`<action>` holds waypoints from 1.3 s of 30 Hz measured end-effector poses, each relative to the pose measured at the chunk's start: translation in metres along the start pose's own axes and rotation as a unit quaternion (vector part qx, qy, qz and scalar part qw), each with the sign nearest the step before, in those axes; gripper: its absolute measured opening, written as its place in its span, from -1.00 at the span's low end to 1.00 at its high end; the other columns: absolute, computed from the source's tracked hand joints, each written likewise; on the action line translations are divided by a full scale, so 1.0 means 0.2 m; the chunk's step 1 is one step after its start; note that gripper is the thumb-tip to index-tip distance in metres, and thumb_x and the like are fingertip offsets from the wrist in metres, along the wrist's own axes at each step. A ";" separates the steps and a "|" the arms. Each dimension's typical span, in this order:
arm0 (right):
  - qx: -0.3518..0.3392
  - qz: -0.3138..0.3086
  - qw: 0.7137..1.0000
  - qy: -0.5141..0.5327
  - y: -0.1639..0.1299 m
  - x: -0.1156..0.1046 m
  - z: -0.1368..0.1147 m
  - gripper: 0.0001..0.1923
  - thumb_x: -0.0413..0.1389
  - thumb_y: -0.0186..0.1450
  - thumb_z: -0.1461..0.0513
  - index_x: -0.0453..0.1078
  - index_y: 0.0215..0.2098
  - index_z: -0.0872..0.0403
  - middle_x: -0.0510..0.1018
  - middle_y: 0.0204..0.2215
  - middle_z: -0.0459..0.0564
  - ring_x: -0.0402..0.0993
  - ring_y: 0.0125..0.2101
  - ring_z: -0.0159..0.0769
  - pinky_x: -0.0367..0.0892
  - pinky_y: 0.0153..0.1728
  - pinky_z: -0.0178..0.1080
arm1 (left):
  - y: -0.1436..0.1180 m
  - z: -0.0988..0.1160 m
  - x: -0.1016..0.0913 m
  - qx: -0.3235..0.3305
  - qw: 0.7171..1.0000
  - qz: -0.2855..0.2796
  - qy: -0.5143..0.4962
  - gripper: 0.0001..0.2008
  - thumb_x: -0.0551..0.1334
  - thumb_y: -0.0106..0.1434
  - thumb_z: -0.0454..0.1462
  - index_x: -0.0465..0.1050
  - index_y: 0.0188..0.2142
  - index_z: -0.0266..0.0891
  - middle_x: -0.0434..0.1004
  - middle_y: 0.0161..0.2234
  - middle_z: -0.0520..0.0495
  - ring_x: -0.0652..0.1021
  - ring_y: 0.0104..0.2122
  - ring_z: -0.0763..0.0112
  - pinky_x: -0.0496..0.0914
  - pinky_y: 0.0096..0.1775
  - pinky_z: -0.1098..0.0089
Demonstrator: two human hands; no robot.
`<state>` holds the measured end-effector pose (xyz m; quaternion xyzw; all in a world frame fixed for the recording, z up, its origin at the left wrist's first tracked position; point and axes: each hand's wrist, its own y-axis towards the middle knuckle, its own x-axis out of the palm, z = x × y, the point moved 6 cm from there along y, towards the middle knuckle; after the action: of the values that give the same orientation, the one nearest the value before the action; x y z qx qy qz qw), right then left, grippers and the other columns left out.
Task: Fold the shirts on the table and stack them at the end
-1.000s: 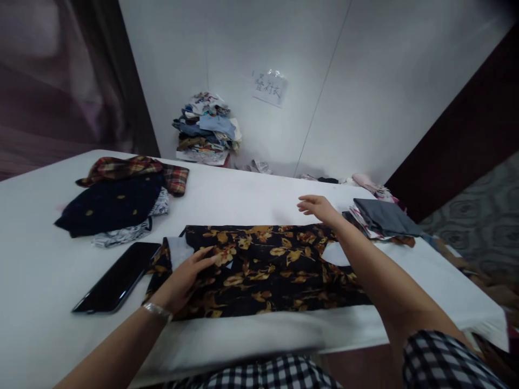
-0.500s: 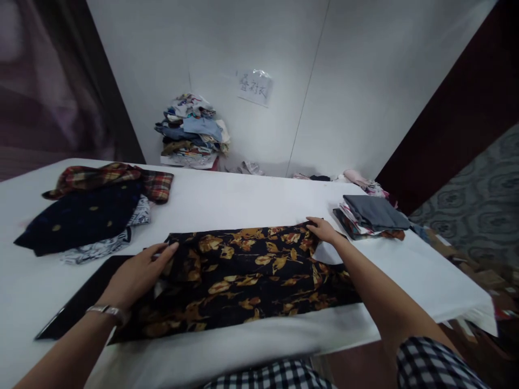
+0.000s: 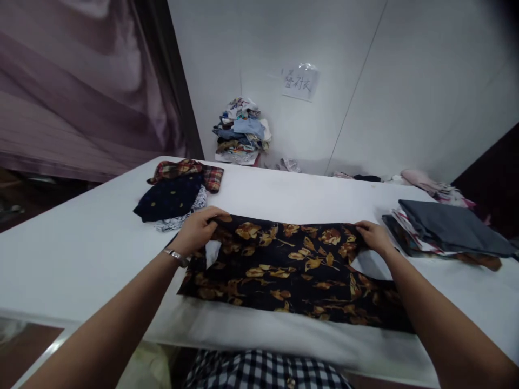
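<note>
On the white tabletop right in front of me lies a dark shirt with gold leaves on it. It is spread out flat, close to the near edge. My left hand pinches the far left corner of the shirt, with my fingers closed on the cloth. My right hand pinches the far right corner the same way. Both hands hold the top edge, well apart from each other.

I think the shirt is light, thin and soft. It looks floppy, so it would sag in the middle if I lifted it by one spot. The corners and the edges seem like the best places to hold it, one hand on each side. It does not look like it could break.

To my left sits a small heap of clothes, with a dark blue one and a red checked one. To my right is a folded stack with a gray piece on top. Far back by the wall is another pile.

A paper sign hangs on the wall. It has hand-written marks on it, but they are too small for me to read. I see no brand names.
</note>
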<state>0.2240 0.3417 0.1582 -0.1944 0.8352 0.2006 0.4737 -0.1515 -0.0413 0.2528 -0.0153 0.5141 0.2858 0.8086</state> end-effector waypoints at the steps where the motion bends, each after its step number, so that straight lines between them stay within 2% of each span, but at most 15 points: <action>1: 0.007 0.003 1.000 0.014 0.00 0.00 0.02 -0.70 0.01 0.17 0.18 0.55 -0.27 0.04 0.63 -0.36 0.01 0.53 -0.28 -0.16 0.39 -0.21 -0.18 | 0.00 0.03 -0.02 0.060 0.997 0.014 0.038 -0.61 0.02 0.09 -0.37 0.51 -0.16 -0.21 0.58 -0.12 -0.06 0.50 -0.07 0.28 0.30 0.08 0.23; 3: 0.016 0.001 1.000 0.027 -0.01 0.00 0.04 -0.71 0.01 0.16 0.18 0.55 -0.29 0.04 0.62 -0.42 -0.01 0.53 -0.32 -0.16 0.40 -0.23 -0.18 | -0.01 0.05 0.00 0.155 0.981 0.005 0.116 -0.61 0.03 0.11 -0.40 0.52 -0.15 -0.18 0.53 -0.04 -0.10 0.43 0.04 0.23 0.14 0.19 0.11; 5: 0.026 0.001 0.999 0.025 -0.02 0.01 0.05 -0.71 0.01 0.15 0.19 0.55 -0.29 0.04 0.63 -0.41 -0.01 0.54 -0.32 -0.17 0.39 -0.22 -0.18 | -0.05 0.01 0.08 0.187 0.968 -0.052 0.157 -0.61 0.02 0.15 -0.41 0.53 -0.14 -0.15 0.53 -0.02 -0.12 0.42 0.05 0.23 0.11 0.19 0.07; 8: 0.027 -0.004 1.000 0.007 -0.02 0.03 0.05 -0.70 0.01 0.15 0.21 0.55 -0.26 0.05 0.63 -0.33 0.02 0.54 -0.26 -0.15 0.38 -0.16 -0.17 | -0.12 -0.12 0.21 0.161 0.962 -0.148 0.165 -0.60 0.01 0.16 -0.43 0.53 -0.14 -0.12 0.56 -0.07 -0.09 0.50 -0.07 0.30 0.20 0.13 0.14; 11: 0.012 0.002 1.000 -0.014 0.00 0.02 0.00 -0.68 0.00 0.15 0.24 0.55 -0.22 0.08 0.62 -0.22 0.07 0.51 -0.15 -0.12 0.35 -0.06 -0.13 | -0.15 -0.16 0.24 0.128 0.970 -0.146 0.146 -0.59 0.05 0.15 -0.37 0.49 -0.05 -0.13 0.53 -0.01 -0.09 0.50 -0.04 0.29 0.27 0.09 0.20; 14: -0.037 0.049 0.998 -0.012 -0.06 -0.04 -0.14 -0.66 0.02 0.17 0.23 0.52 -0.16 0.14 0.58 -0.14 0.15 0.45 -0.06 -0.07 0.30 0.02 -0.08 | -0.15 -0.12 0.23 0.126 0.978 -0.110 0.128 -0.64 0.08 0.20 -0.27 0.48 -0.05 -0.15 0.51 0.00 -0.13 0.48 -0.01 0.26 0.30 0.07 0.22; 16: -0.094 0.056 0.994 0.029 -0.17 -0.05 -0.29 -0.66 0.02 0.23 0.16 0.50 -0.13 0.12 0.57 -0.13 0.15 0.45 -0.06 -0.08 0.30 0.01 -0.05 | -0.15 -0.08 0.26 0.139 0.975 -0.113 0.133 -0.66 0.09 0.21 -0.27 0.48 -0.05 -0.16 0.50 0.01 -0.15 0.47 0.01 0.23 0.30 0.07 0.20; 20: -0.256 -0.078 0.962 0.061 -0.51 0.04 -0.61 -0.61 0.09 0.26 0.05 0.43 0.00 0.01 0.52 -0.06 0.09 0.42 -0.06 -0.12 0.29 -0.01 -0.05 | -0.10 -0.09 0.34 0.139 0.967 -0.131 0.169 -0.64 0.06 0.17 -0.34 0.50 -0.09 -0.18 0.50 0.00 -0.18 0.46 0.02 0.19 0.31 0.05 0.17; 23: -0.318 -0.127 0.940 -0.018 -0.66 0.10 -0.71 -0.71 0.11 0.27 0.17 0.46 -0.04 -0.01 0.53 -0.09 0.07 0.38 -0.05 -0.11 0.19 0.04 0.03 | -0.05 -0.10 0.34 0.131 0.967 -0.131 0.177 -0.68 0.02 0.18 -0.32 0.54 -0.24 -0.21 0.54 -0.07 -0.19 0.50 -0.05 0.20 0.34 0.02 0.20; 26: -0.306 -0.080 0.947 -0.056 -0.66 0.09 -0.67 -0.71 -0.02 0.31 0.35 0.52 -0.17 0.03 0.58 -0.22 0.07 0.42 -0.15 -0.17 0.19 0.02 0.02 | -0.02 -0.06 0.25 0.132 0.968 -0.082 0.195 -0.67 -0.01 0.21 -0.28 0.50 -0.19 -0.22 0.56 -0.10 -0.17 0.51 -0.09 0.19 0.34 0.02 0.18; 28: -0.297 -0.049 0.952 -0.047 -0.66 0.07 -0.63 -0.67 -0.06 0.30 0.39 0.51 -0.15 0.06 0.58 -0.23 0.08 0.43 -0.17 -0.19 0.23 0.00 -0.02 | -0.04 -0.04 0.21 0.146 0.964 -0.053 0.216 -0.65 -0.02 0.22 -0.25 0.49 -0.16 -0.22 0.57 -0.12 -0.18 0.51 -0.09 0.15 0.34 0.02 0.13; 31: -0.297 -0.078 0.952 -0.019 -0.69 0.10 -0.59 -0.69 0.00 0.27 0.39 0.50 -0.13 0.08 0.58 -0.17 0.09 0.46 -0.14 -0.20 0.30 -0.04 -0.09 | -0.14 -0.08 0.26 0.162 0.958 -0.097 0.216 -0.63 -0.04 0.18 -0.26 0.52 -0.22 -0.13 0.60 -0.17 -0.12 0.55 -0.15 0.16 0.39 -0.04 0.12; 34: -0.280 -0.106 0.954 0.031 -0.70 0.09 -0.56 -0.72 0.05 0.26 0.32 0.50 -0.11 0.05 0.57 -0.12 0.07 0.46 -0.09 -0.20 0.32 -0.01 -0.13 | -0.23 -0.20 0.35 0.129 0.964 -0.150 0.176 -0.65 -0.04 0.18 -0.22 0.52 -0.26 0.04 0.61 -0.18 0.03 0.58 -0.18 0.26 0.43 -0.08 0.20; 37: -0.202 -0.043 0.976 0.071 -0.58 -0.02 -0.46 -0.71 0.01 0.28 0.30 0.49 -0.09 0.02 0.57 -0.12 0.03 0.46 -0.07 -0.22 0.33 -0.01 -0.15 | -0.25 -0.29 0.36 0.071 0.977 -0.142 0.140 -0.70 0.00 0.21 -0.06 0.50 -0.25 0.17 0.60 -0.14 0.15 0.58 -0.17 0.28 0.44 -0.08 0.24; 39: -0.121 0.002 0.992 0.038 -0.44 -0.10 -0.35 -0.69 -0.02 0.28 0.31 0.49 -0.10 0.02 0.57 -0.12 0.03 0.46 -0.08 -0.21 0.33 0.00 -0.14 | -0.22 -0.26 0.33 0.069 0.982 -0.124 0.126 -0.70 0.01 0.21 -0.01 0.49 -0.22 0.19 0.60 -0.13 0.18 0.58 -0.15 0.27 0.45 -0.09 0.25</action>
<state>0.2291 0.2327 0.1960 -0.2565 0.8225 0.2936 0.4142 -0.1535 -0.0655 0.1602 -0.0594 0.6244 0.1429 0.7656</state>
